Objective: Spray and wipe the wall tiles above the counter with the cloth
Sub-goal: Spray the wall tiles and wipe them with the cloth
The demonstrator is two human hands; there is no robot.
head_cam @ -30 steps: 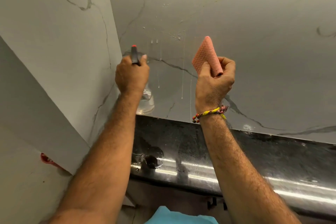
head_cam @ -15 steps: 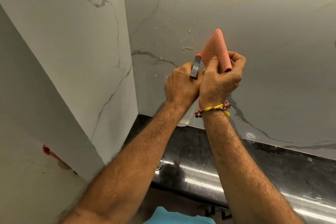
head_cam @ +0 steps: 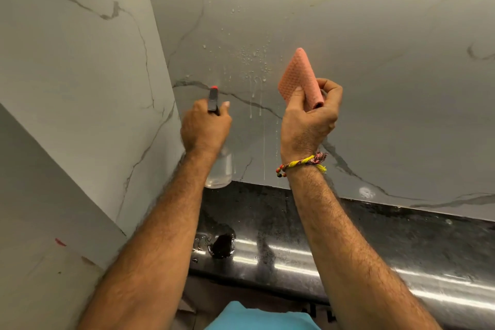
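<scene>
Gripping a clear spray bottle [head_cam: 219,169], the left hand [head_cam: 205,128] aims its nozzle at the marble wall tiles [head_cam: 375,35]. The right hand [head_cam: 308,120] pinches a folded pink cloth [head_cam: 300,75] beside droplets [head_cam: 251,59] running down above the black counter [head_cam: 375,236].

A home kitchen corner: marble-veined wall tiles [head_cam: 375,35] rise straight from the back edge of a wet, polished black table [head_cam: 375,244].

clear spray bottle [head_cam: 220,169] upright before wet, dripping marble wall tiles [head_cam: 375,35]; folded pink cloth [head_cam: 298,76] raised alongside.
</scene>
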